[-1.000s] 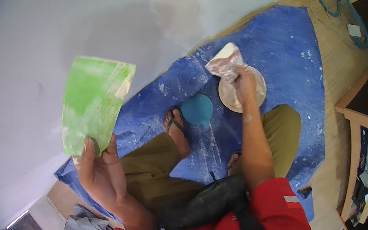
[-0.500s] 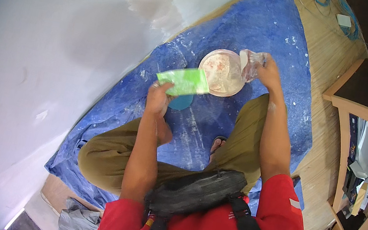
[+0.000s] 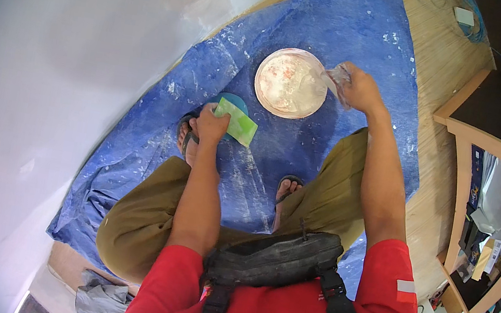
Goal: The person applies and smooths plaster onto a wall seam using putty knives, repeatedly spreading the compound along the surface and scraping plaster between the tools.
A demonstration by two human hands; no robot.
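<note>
My left hand [image 3: 211, 124] is closed on one end of a flat, light-green rectangular spreader [image 3: 237, 123] and holds it above a round teal object [image 3: 238, 102], partly hidden beneath. To the right, my right hand [image 3: 362, 90] grips a clear, crinkled plastic piece [image 3: 337, 80] with whitish smears; its exact kind is hard to make out. That piece reaches the right rim of a round tub [image 3: 290, 85], which holds pale, cream-white stuff with pinkish patches.
A blue tarp [image 3: 350, 21] spotted with white covers the floor under my sandalled feet. On the left rises a pale wall [image 3: 44, 91] with a damp-looking patch. A wooden shelf unit [image 3: 495, 139] with papers stands at the right, and blue cable [image 3: 477, 28] lies at the far right.
My left hand has moved lower and left with the green spreader, away from the tub. My right hand has tilted the clear plastic piece at the tub's rim. The view has shifted slightly.
</note>
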